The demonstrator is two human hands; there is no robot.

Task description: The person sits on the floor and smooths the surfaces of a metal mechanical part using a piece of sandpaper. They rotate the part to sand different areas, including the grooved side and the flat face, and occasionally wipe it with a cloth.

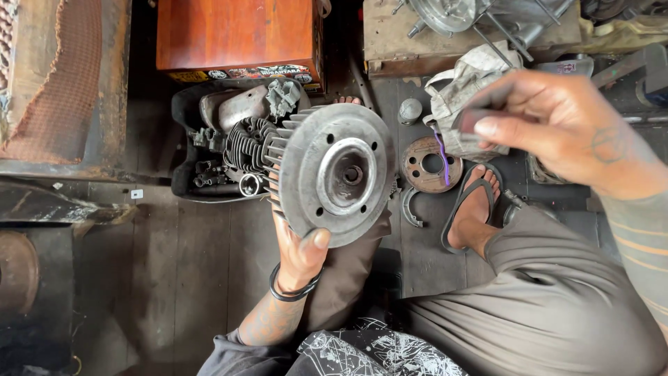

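A finned engine part (337,174) sits at the middle of the frame, held up from below by the left hand (299,254), the thumb lying on its lower rim. Behind it, to the left, a tray (182,150) on the floor holds more engine parts (243,139). Above the tray, at the top of the frame, stands a wooden box (236,31). To the right of the finned part, a round plate (430,164) lies on the floor, with a foot in a sandal (473,205) just beside it to the lower right. The right hand (563,129) hangs at the upper right, in front of a rag (459,90). A small cap (410,110) lies left of the rag.
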